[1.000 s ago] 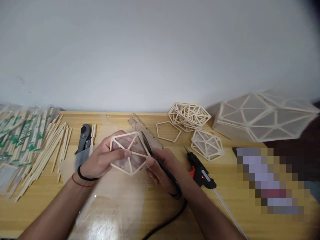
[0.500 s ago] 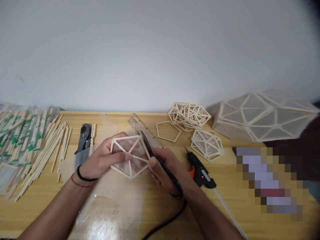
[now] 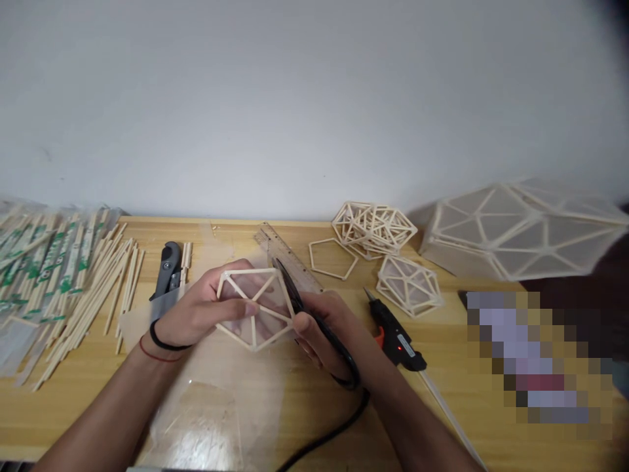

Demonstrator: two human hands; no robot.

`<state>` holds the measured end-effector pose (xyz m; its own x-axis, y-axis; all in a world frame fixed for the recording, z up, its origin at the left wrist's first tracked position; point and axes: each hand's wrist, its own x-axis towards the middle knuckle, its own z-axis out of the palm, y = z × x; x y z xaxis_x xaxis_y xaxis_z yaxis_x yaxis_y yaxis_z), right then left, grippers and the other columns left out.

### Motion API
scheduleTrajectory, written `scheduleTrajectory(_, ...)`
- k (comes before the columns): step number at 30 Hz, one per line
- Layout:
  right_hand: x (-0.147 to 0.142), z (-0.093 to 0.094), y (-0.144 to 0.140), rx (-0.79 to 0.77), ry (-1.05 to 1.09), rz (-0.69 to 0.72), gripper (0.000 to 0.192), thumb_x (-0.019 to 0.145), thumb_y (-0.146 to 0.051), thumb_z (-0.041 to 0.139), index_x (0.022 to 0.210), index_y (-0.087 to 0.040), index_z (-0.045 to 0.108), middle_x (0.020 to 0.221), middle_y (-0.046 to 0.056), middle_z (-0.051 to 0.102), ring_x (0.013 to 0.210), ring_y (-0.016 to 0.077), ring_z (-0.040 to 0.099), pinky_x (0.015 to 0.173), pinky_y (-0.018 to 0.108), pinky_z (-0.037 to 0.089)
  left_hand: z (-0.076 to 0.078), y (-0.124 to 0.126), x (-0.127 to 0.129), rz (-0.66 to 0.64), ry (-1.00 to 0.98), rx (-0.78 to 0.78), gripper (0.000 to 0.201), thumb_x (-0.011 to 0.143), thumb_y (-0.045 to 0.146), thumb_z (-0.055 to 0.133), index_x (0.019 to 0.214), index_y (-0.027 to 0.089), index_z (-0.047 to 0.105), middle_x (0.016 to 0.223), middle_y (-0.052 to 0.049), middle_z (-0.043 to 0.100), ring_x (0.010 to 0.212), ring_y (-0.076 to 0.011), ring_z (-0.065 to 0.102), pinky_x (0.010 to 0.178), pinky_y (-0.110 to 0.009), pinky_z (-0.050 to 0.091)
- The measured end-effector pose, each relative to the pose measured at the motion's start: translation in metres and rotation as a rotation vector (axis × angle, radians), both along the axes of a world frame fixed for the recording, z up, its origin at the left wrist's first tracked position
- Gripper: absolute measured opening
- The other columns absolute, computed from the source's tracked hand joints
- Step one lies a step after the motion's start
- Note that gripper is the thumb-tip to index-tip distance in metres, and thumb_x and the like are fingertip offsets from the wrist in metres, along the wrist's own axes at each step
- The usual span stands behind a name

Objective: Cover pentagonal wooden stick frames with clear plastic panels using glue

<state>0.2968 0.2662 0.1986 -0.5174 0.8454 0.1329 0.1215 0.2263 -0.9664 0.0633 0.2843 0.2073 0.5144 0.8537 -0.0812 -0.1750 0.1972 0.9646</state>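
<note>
Thumb (image 3: 236, 309) of the left hand (image 3: 201, 303) is pressed flat over the middle of the frame (image 3: 273, 313), with the other fingers tucked behind, so it's a proper pinch. Right hand (image 3: 327, 331) is curled around the scissors (image 3: 293, 293), thumb tip right at the frame's right corner; can't tell if it's touching. Blades point away along the far right edge, and I honestly can't make out how wide they're open.

Frame's held up mid-scene over a sheet of film (image 3: 255, 400): five pale sticks round the outside, spokes meeting under that thumb, greyish see-through film across it. You can kinda see fingers through it.

On the right there's a glue gun (image 3: 393, 334) with its red light lit, a similar panel (image 3: 409, 286) just beyond it and a big model (image 3: 521, 229) at far right. Ruler (image 3: 287, 255) lies on the far side, loose sticks (image 3: 93, 301) on the left.
</note>
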Motion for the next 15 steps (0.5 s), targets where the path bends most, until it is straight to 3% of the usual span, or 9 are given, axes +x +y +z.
scheduleTrajectory(5,0.005,0.006,0.0,-0.049,0.016,0.065,0.063,0.095,-0.078,0.05,0.071,-0.02,0.052,0.061,-0.004,0.04,0.054,0.0108,0.035,0.049,0.026,0.023,0.007,0.002,-0.008,-0.059,0.075,-0.036,0.023,0.08,0.027,0.085,0.089,0.015,0.068,0.072,0.002,0.063,0.06,-0.009,0.055,0.053,-0.015,0.041)
scheduleTrajectory(9,0.008,0.01,0.002,-0.066,-0.028,0.123,0.063,0.092,-0.078,0.056,0.074,-0.018,0.059,0.063,-0.004,0.043,0.057,0.0109,0.038,0.052,0.025,0.026,0.011,0.004,-0.016,-0.153,0.104,-0.061,0.019,0.082,0.028,0.083,0.091,0.015,0.072,0.076,-0.001,0.067,0.063,-0.0122,0.06,0.057,-0.019,0.045)
scheduleTrajectory(15,0.01,0.012,0.005,-0.094,-0.131,0.17,0.056,0.095,-0.069,0.059,0.071,-0.018,0.058,0.061,-0.005,0.041,0.056,0.0103,0.038,0.052,0.025,0.026,0.018,0.009,-0.02,-0.248,0.109,-0.076,0.016,0.08,0.022,0.081,0.095,0.017,0.078,0.079,-0.004,0.074,0.064,-0.0147,0.066,0.057,-0.02,0.048)
